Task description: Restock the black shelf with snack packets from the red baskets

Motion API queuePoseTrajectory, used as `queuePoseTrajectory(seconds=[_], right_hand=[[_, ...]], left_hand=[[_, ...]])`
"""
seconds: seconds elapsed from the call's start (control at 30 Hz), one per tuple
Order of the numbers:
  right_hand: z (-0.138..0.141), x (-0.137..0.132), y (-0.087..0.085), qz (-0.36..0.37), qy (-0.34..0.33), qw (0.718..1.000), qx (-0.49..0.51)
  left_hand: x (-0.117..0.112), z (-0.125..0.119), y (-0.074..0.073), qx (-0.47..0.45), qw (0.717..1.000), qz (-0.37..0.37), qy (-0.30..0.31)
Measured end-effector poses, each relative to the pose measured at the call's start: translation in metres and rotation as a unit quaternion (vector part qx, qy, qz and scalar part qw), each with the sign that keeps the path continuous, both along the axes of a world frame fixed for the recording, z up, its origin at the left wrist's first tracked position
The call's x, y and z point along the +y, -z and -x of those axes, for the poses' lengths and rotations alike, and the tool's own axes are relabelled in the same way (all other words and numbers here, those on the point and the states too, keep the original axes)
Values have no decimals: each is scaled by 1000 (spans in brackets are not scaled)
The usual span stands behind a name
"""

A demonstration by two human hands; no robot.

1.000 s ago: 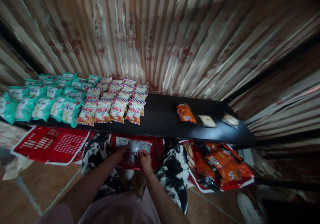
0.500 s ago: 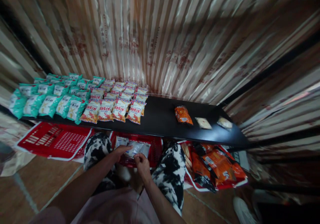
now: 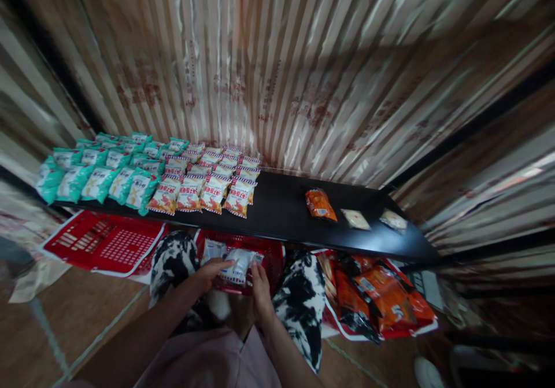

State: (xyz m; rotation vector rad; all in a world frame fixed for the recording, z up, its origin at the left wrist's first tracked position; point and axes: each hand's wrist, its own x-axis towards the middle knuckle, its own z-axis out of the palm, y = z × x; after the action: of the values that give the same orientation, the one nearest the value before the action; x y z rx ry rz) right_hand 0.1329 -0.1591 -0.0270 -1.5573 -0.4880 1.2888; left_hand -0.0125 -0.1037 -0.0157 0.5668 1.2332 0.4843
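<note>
Packet of silver colour [image 3: 240, 262] is held low between the two hands, in front of the middle basket [image 3: 277, 261] or just over it; because of the dim light and the blur, this cannot be told exactly. By the left hand [image 3: 210, 275] the packet is grasped at its left side, and one finger or the thumb is laid across its top. By the right hand [image 3: 261, 289] it is grasped at the right end, with the fingertips set against its edge. A second silver packet [image 3: 213, 250] is seen at the left side of the same red basket, near the left hand.

The basket is placed between the knees, which are covered by black-and-white trousers [image 3: 299, 298]. Above it, a long black shelf [image 3: 277, 203] is seen. On its left part green packets [image 3: 99, 183] are stood in rows, and just beside them white-and-orange packets [image 3: 212, 194] are lined up. Farther to the right, an orange packet [image 3: 321, 204] and two small pale packets [image 3: 355, 219] are laid apart from each other. Under the left part of the shelf a red basket with white rim [image 3: 130, 246] is placed; under the right part, another basket [image 3: 355, 336] is filled with orange bags [image 3: 390, 298].
</note>
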Motion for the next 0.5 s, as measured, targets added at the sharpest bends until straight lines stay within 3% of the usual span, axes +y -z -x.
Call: queuePoseTrajectory(seconds=[0.3,0.43,0.5], right_hand=[[2,-2,-23,74,-48,987,132],[3,1,-23,84,-34,988,129],[5,2,-23,81,-20,990,117]], left_hand=[[-17,8,-15,-14,993,-61,99],[-19,11,-23,2,990,-82,114],[-18,10,-28,44,982,-130,129]])
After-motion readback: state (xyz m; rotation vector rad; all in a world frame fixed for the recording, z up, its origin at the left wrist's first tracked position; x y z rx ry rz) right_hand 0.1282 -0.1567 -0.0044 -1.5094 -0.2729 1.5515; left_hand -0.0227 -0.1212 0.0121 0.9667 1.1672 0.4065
